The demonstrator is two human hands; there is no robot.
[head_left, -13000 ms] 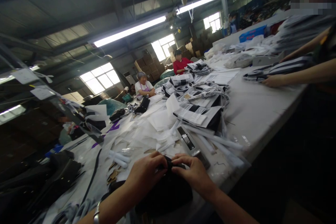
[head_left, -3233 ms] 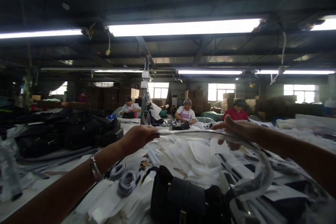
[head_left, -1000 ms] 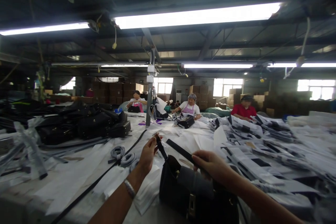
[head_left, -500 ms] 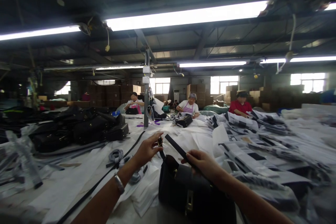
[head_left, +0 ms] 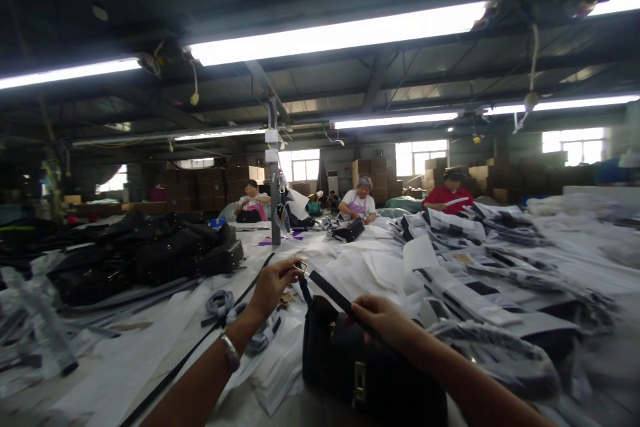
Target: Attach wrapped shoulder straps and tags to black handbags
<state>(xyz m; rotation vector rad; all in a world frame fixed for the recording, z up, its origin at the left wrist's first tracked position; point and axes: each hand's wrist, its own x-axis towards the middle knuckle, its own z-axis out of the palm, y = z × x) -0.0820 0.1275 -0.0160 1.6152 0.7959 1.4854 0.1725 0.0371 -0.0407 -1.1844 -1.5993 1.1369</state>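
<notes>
A black handbag [head_left: 370, 373] with a gold clasp stands in front of me, its mouth partly open. My left hand [head_left: 273, 283] pinches a small gold buckle [head_left: 301, 267], which sits on a short strap rising from the bag's left side. In my right hand [head_left: 377, 317] is a flat black strap [head_left: 329, 290], gripped between thumb and fingers above the bag. The strap's free end points up and left, close to the buckle; whether they touch I cannot tell. The far part of the strap is hidden behind my right hand and forearm.
Black bags [head_left: 185, 250] are heaped at the left. Plastic-wrapped straps and white sheets [head_left: 465, 293] cover the right side. A long black strap [head_left: 170, 373] lies left of my arm. A metal post [head_left: 275, 207] rises mid-table; several co-workers [head_left: 357, 200] sit beyond.
The buckle has turned in my left fingers, and its frame now faces the strap. The strap's end has come nearer to it. The view has shifted slightly right.
</notes>
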